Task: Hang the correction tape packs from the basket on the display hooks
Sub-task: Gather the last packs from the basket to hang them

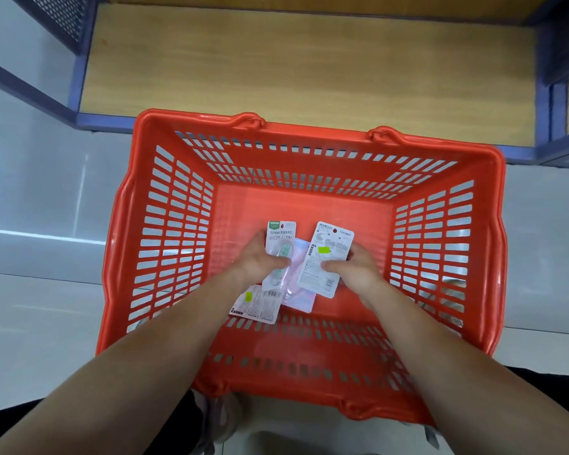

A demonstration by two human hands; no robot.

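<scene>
A red plastic basket [165, 198] stands on the floor below me, both my arms reaching into it. My left hand [255, 262] grips a white correction tape pack [280, 239], printed front up. My right hand [355, 269] grips a second pack [322, 261], back side up with a green sticker. Under them on the basket floor lie a pinkish pack [298, 295] and another white pack [258, 303], back side up. No display hooks are in view.
A low wooden shelf board [309, 60] in a blue metal frame [76, 90] runs just behind the basket. Grey floor tiles [40, 208] lie on both sides. My legs and a shoe [217, 418] are at the bottom.
</scene>
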